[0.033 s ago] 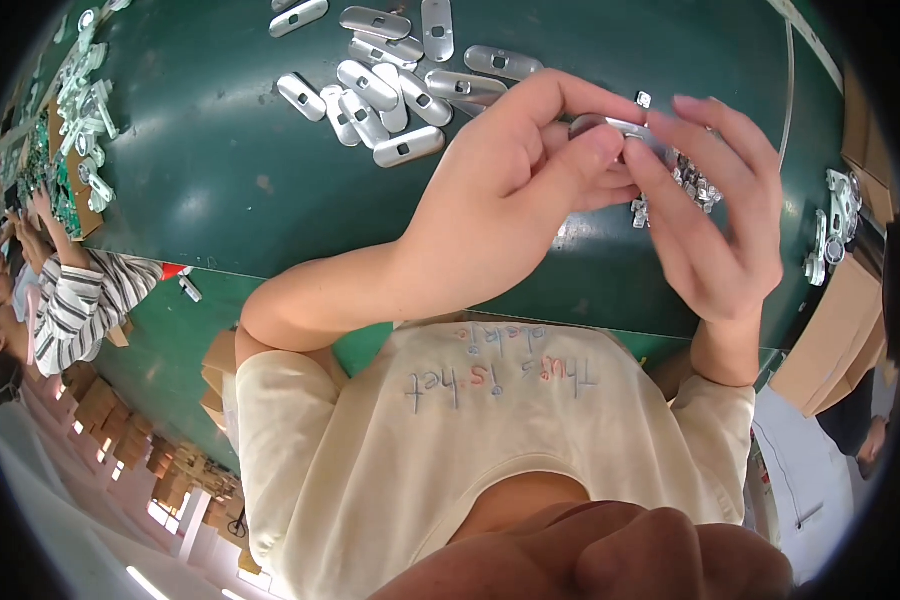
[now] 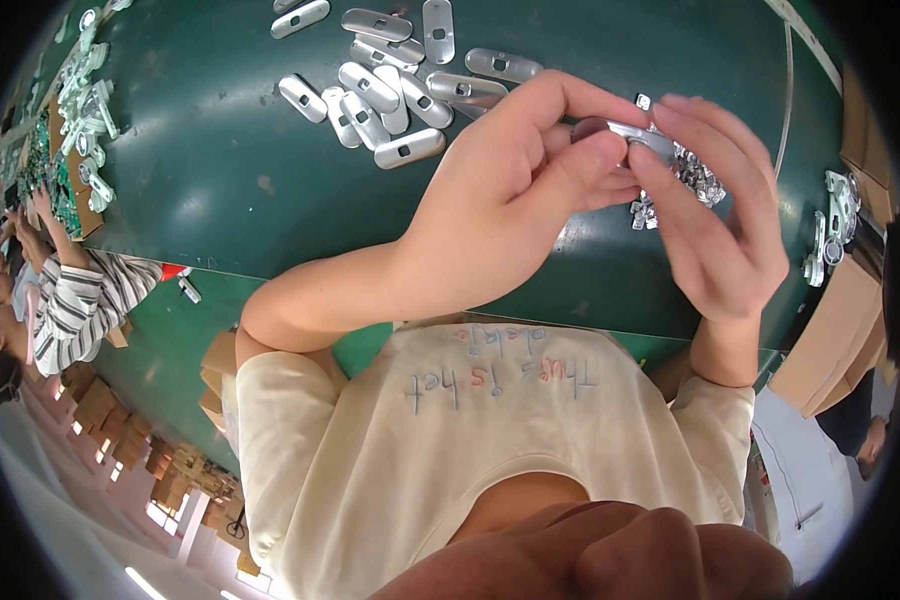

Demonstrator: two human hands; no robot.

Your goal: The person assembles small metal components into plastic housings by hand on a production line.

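A silver oval metal plate [image 2: 656,142] is held up over the green table, pinched between the thumb and bent fingers of my left hand [image 2: 520,175]. Its left end goes behind those fingers. My right hand [image 2: 725,205] curves around the other end, its thumb tip against the plate and its fingers arched above. Whether a small part sits between that thumb and the plate cannot be made out. Just behind the right hand lies a pile of small shiny metal pieces [image 2: 705,186], partly covered by it. One single small piece [image 2: 644,102] lies beyond the fingertips.
Several more silver oval plates [image 2: 410,148], each with a square hole, lie loose at the far middle of the green table [image 2: 230,190]. Pale handle-like parts [image 2: 95,100] are heaped at the left, others [image 2: 838,215] at the right. A co-worker in stripes [image 2: 80,300] sits at left; cardboard boxes [image 2: 820,340] stand right.
The fingers of my right hand have lifted slightly and spread from the thumb, uncovering more of the plate. My left hand has hardly moved.
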